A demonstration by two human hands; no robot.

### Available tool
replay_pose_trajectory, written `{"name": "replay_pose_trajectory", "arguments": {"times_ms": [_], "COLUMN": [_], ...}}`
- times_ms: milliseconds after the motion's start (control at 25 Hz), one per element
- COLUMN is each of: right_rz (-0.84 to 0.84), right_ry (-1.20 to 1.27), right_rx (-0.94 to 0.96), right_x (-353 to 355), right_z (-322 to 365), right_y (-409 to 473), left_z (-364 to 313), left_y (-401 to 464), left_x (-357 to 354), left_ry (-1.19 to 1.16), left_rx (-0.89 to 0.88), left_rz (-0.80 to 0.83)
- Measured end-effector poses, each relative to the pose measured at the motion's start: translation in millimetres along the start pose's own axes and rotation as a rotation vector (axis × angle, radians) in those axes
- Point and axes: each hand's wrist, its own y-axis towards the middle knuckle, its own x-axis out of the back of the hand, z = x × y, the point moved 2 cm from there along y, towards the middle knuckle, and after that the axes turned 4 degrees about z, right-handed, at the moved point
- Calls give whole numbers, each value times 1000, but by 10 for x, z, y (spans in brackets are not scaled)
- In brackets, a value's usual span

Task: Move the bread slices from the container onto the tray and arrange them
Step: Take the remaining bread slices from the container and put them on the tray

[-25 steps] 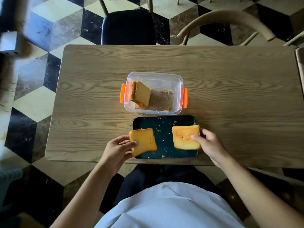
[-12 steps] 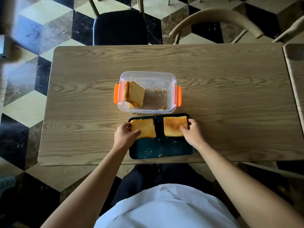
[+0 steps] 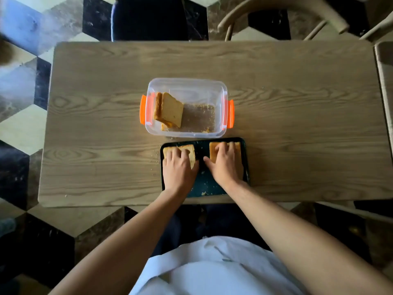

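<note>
A dark green tray lies at the table's near edge, scattered with crumbs. Two toasted bread slices lie flat in its far half, side by side with a gap between them. My left hand lies on top of the left slice, thumb along its right side. My right hand covers most of the right slice, thumb at its left side. Just behind the tray stands a clear container with orange clips. Inside it, more bread slices lean against the left wall.
The wooden table has crumbs near the tray's left side. A dark chair and a curved wooden chair stand behind it. Another table edge shows at the right. The floor is checkered.
Both hands carried their slices from the tray's near corners forward to its far half and laid them flat. The hands now rest on top of the slices.
</note>
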Motion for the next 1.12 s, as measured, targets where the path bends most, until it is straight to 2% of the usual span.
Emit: {"name": "replay_pose_trajectory", "arguments": {"times_ms": [120, 240, 520, 760, 960, 1120], "right_rz": [-78, -123, -122, -191, -165, -226], "right_ry": [-98, -133, -42, -65, -23, 314], "right_rx": [14, 39, 108, 132, 140, 449], "right_x": [-127, -211, -267, -206, -62, 242], "right_z": [-17, -84, -247, -275, -189, 285], "right_y": [55, 34, 111, 128, 47, -139], "left_z": [-35, -24, 20, 30, -1, -29], "left_y": [10, -17, 15, 21, -4, -64], "left_x": [-138, -221, -176, -146, -52, 219], "left_ry": [111, 125, 141, 115, 52, -111], "left_rx": [-7, 5, -8, -9, -3, -48], "left_rz": [-22, -21, -13, -38, -34, -127]}}
